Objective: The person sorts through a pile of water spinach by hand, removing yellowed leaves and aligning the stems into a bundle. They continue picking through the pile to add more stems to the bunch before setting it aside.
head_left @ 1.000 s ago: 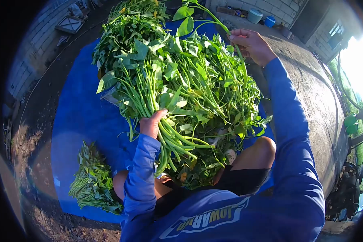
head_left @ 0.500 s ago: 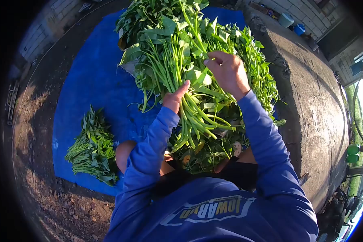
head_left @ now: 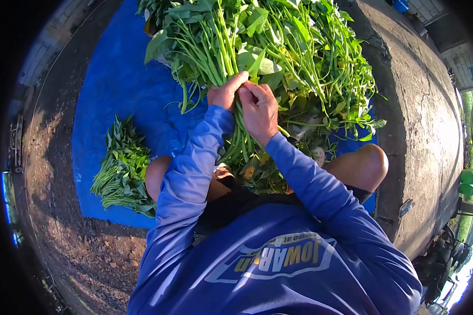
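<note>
My left hand [head_left: 225,93] is wrapped around a bunch of water spinach [head_left: 215,50], its leaves pointing away from me and its cut stems toward my lap. My right hand [head_left: 260,111] is against the same bunch beside my left thumb, its fingers pinched together at the stems. What exactly sits between those fingertips is hidden. A loose pile of water spinach [head_left: 320,63] spreads beyond and to the right of my hands.
A blue tarp [head_left: 105,79] lies under the greens. A smaller bundle of greens [head_left: 123,170] rests on it at the left. Discarded leaves [head_left: 265,173] lie between my legs. A raised concrete ledge [head_left: 420,105] runs along the right.
My right hand has come down and left from the upper leaves to the stems beside my left hand. The view has shifted, and my right knee now shows.
</note>
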`<control>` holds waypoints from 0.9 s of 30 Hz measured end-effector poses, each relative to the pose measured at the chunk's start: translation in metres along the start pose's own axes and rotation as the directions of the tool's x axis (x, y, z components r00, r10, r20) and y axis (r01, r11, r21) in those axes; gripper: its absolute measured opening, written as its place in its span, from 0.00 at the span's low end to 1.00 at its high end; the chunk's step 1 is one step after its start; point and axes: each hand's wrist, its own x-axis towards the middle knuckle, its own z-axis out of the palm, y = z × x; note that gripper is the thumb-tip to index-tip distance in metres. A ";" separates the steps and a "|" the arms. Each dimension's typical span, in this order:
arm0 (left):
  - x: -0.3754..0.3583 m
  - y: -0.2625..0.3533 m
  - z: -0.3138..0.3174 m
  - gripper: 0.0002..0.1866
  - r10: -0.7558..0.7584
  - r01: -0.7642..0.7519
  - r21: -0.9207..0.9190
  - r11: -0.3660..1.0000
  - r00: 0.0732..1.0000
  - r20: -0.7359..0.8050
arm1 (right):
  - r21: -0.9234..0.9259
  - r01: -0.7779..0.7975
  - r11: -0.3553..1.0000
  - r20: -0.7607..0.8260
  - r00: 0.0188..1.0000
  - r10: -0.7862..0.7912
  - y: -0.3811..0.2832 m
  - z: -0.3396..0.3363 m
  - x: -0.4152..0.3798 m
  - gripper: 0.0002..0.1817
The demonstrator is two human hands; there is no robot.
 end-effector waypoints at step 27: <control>-0.031 0.086 0.011 0.21 0.251 -0.266 0.051 0.963 0.946 0.206 | 0.051 -0.249 0.967 0.775 0.620 0.119 -0.036 -0.143 0.010 0.08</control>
